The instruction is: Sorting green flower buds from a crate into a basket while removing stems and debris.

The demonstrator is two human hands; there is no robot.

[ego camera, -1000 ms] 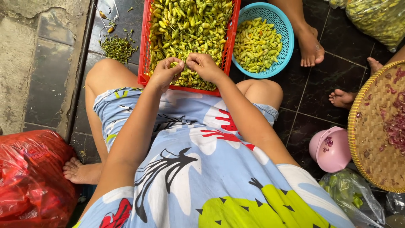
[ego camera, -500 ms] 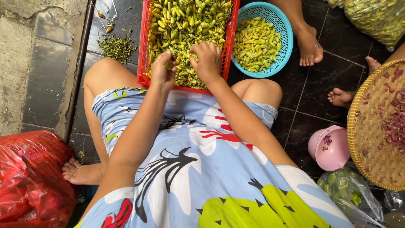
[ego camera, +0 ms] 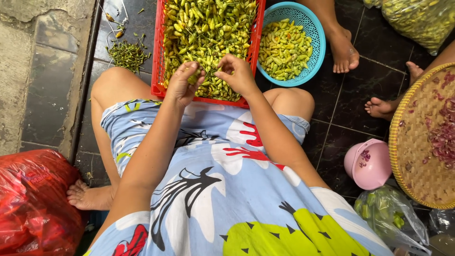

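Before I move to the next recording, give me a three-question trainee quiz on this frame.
1. True or false: the left hand pinches a small green chili over the red crate.
2. Multiple choice: the blue basket right of the crate holds A) purple peelings, B) yellow-green chilies, C) nothing.
3. Fill in: the heap of green stems lies on the dark floor tiles to the ____ of the crate.

Key:
1. True; the right hand is close beside it, fingers bent, above the crate.
2. B.
3. Left.
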